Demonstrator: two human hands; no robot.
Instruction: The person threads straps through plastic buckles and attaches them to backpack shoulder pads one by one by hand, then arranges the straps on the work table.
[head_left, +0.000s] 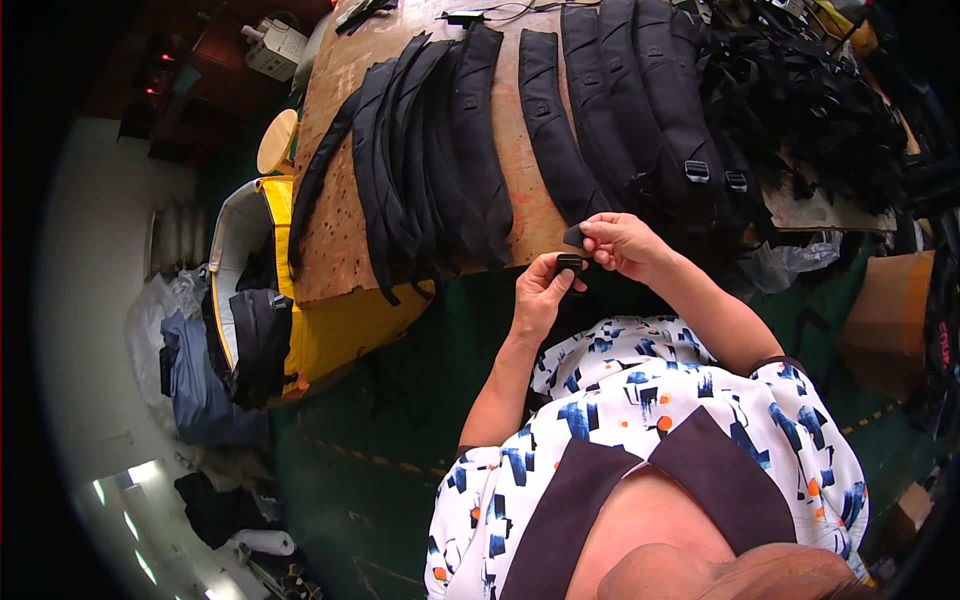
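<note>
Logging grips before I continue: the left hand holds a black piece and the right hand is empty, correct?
Not quite: the head view shows the right hand pinching a dark flap. The left hand does hold a black piece.

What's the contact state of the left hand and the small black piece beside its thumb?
Touching. The head view shows it: the left hand pinches the small black piece between thumb and curled fingers.

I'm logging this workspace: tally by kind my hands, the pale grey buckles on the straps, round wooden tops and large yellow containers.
Left hand and right hand: 2
Pale grey buckles: 2
Round wooden top: 1
Yellow container: 1
Total: 6
</note>
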